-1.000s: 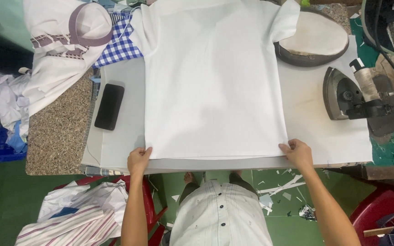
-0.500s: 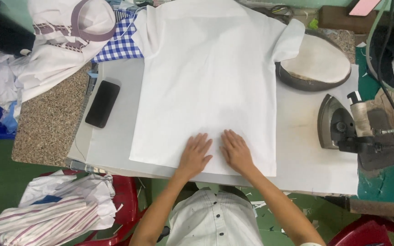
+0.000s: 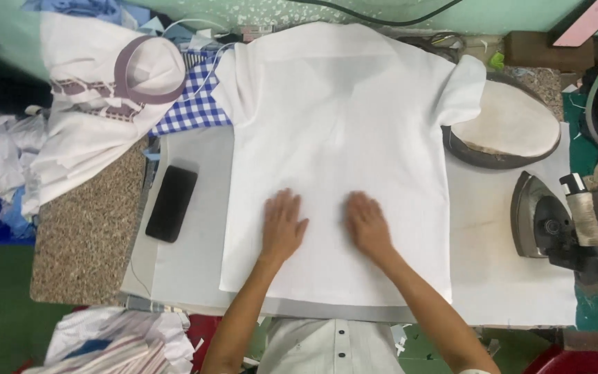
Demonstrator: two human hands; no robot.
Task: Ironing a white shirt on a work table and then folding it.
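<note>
A white short-sleeved shirt lies spread flat, back up, on a white padded ironing table. My left hand rests palm down on the lower middle of the shirt, fingers apart. My right hand lies flat beside it, a little to the right, also pressing on the cloth. Neither hand holds anything. The shirt's hem reaches almost to the table's near edge.
A black phone lies on the table left of the shirt. An iron stands at the right, behind it an oval pressing pad. Piled garments and a blue checked cloth sit at the back left. More clothes lie below left.
My hands left the shirt's bottom corners, came together at the lower middle of the shirt, and have slid a little up the cloth.
</note>
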